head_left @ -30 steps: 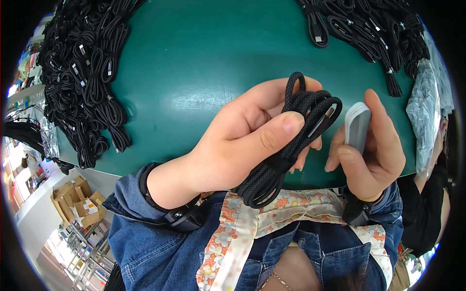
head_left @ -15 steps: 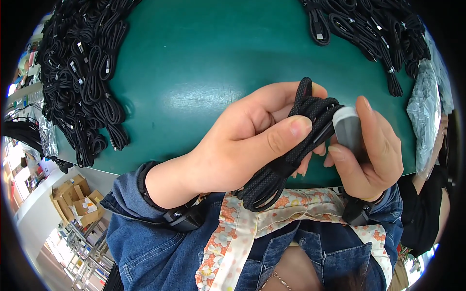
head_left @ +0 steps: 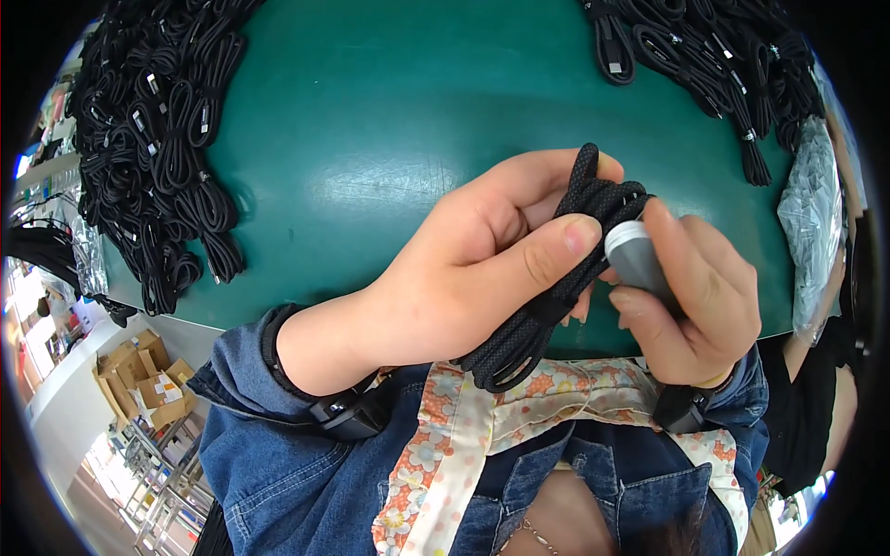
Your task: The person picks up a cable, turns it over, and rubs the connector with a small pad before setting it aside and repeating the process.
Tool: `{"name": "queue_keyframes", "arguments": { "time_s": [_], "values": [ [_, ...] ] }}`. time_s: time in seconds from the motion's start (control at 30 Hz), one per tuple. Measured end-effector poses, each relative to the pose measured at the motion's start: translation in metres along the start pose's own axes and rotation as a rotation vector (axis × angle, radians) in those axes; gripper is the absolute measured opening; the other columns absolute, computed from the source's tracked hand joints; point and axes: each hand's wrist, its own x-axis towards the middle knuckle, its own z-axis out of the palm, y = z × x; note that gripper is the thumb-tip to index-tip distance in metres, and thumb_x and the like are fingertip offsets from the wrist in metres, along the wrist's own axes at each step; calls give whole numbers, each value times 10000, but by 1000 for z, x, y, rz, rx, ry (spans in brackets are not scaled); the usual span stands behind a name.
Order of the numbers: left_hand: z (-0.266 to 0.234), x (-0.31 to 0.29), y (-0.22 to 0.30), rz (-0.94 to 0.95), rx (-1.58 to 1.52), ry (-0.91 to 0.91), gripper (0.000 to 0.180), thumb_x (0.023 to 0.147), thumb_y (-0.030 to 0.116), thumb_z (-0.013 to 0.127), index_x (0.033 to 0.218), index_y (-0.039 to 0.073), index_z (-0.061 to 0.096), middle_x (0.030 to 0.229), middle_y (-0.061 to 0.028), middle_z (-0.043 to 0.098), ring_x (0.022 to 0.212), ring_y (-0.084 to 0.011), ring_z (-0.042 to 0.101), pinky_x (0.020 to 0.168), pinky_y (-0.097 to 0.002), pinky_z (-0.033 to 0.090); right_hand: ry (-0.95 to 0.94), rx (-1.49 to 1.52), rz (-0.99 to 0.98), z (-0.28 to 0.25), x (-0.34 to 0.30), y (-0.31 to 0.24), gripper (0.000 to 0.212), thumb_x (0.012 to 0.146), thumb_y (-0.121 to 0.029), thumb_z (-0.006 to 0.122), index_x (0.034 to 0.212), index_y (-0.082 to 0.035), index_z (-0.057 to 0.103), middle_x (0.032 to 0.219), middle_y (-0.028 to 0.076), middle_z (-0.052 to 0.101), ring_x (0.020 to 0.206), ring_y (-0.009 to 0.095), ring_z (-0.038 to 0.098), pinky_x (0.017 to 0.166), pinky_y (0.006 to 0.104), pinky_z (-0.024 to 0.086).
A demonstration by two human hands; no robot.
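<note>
My left hand (head_left: 454,269) is closed around a coiled black braided cable (head_left: 514,343), its thumb pressing across the bundle. A loop of the cable sticks up above the fingers, and the coil's lower end hangs over the apron. In my right hand (head_left: 709,296) is a small grey cylindrical piece with a whitish end (head_left: 638,259), pinched between thumb and fingers. Its pale end meets the side of the cable bundle. The rest of that piece is hidden in the palm, so its exact kind cannot be made out.
A large heap of coiled black cables (head_left: 176,120) covers the left of the green table (head_left: 371,111). More coiled cables (head_left: 695,65) lie at the far right, beside a clear plastic bag (head_left: 811,222). Cardboard boxes (head_left: 144,371) stand beyond the table at lower left.
My right hand has moved slightly left, bringing the grey piece over the side of the cable and tilting it. My left hand keeps its hold on the coil with barely any shift.
</note>
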Motion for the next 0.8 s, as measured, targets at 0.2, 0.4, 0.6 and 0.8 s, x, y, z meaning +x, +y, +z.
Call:
{"name": "queue_keyframes", "arguments": {
  "time_s": [0.2,0.4,0.6,0.8],
  "values": [
    [0,2,6,-77,-74,-67,505,835,305,396,1164,-62,287,792,-140,513,544,-124,490,500,-205,405,213,79,384,1,-2,-12,477,724,5,493,1164,94,333,701,102,521,489,99,481,429,176,372],
    [4,0,7,-70,-172,-81,526,835,338,370,1160,-67,293,748,-145,510,489,-116,461,466,-202,381,299,235,392,6,-1,-14,493,748,-20,445,1191,105,266,691,87,507,474,93,469,417,174,366],
    [3,-1,11,-119,-212,-71,520,834,335,370,1162,-64,302,740,-142,510,487,-113,458,459,-198,377,299,252,389,7,-4,-13,500,748,-35,449,1189,109,264,674,83,500,459,91,455,413,184,360],
    [3,0,11,-146,-193,-41,510,839,332,368,1166,-54,305,749,-135,515,508,-116,475,467,-197,390,79,200,100,-2,-7,-3,480,758,-49,448,1186,94,285,697,85,505,495,96,449,431,191,361]
  ]
}}
